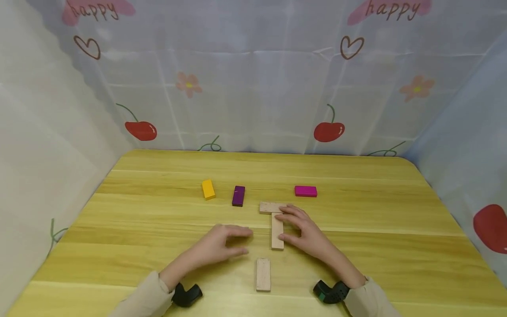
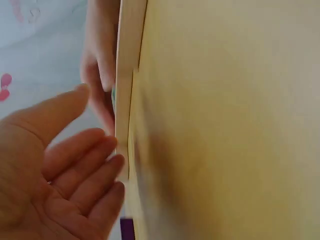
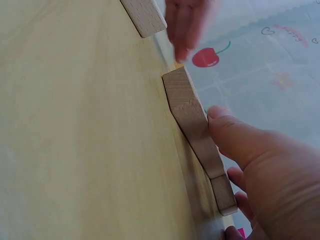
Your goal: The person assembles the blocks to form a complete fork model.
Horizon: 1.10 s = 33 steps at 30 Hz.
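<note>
Crosswise wood block (image 1: 267, 208), head view: lies approx. mid-tbl (image 1: 380, 198), near side meeting far end of lengthwise wood block (image 1: 277, 237); together a T. R hand (image 1: 306, 233): fingers apart, tips on both blocks, thumb at lengthwise one's R edge; touching, not wrapped round. L hand (image 1: 215, 246): thumb + fingers spread, holds nothing, L of the T, no contact. Single wood block (image 1: 263, 275) nearer the person, apart from T. Beyond L hand: yellow block (image 1: 208, 189), purple block (image 1: 238, 196); magenta block (image 1: 306, 191) beyond R hand. Printed curtain (image 1: 253, 88) behind tbl.

L wrist view: L palm shows, fingers loosely bent, thumb well apart; wood edges just beyond tips, contact unclear from this angle. Purple corner at btm.

R wrist view: R thumb against lengthwise block's side; other fingertips partly hidden, grip there can't tell. L hand blurred, up top.
</note>
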Available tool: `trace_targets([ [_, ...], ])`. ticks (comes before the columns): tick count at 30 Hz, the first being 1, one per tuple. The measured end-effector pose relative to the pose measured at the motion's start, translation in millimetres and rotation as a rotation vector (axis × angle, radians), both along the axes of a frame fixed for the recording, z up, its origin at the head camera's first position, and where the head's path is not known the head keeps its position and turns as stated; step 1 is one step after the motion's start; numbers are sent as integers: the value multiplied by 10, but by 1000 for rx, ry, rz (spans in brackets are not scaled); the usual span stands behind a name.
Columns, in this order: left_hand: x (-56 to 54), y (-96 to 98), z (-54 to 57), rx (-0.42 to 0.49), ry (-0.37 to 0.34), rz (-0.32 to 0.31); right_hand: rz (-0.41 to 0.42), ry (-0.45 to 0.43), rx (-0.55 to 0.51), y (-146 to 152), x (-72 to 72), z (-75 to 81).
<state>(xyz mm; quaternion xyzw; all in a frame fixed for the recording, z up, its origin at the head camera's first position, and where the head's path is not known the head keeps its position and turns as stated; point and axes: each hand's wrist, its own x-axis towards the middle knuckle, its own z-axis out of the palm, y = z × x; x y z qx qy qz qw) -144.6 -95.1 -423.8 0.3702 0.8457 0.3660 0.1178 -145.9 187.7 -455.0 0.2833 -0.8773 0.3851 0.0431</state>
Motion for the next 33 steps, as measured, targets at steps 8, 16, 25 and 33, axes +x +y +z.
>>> trace_targets([
  [8, 423, 30, -96, -67, 5, -95, 0, 0, -9, 1, 6, 0],
  [16, 552, 105, -207, -23, 26, -20, 7, -4, -7, -6, 2, -2],
  [25, 630, 191, -233, -7, 115, 34, 7, 0, 3, -10, 8, 22],
  [33, 577, 254, -273, 119, 115, 27, 3, -16, 6, -8, 6, 20],
])
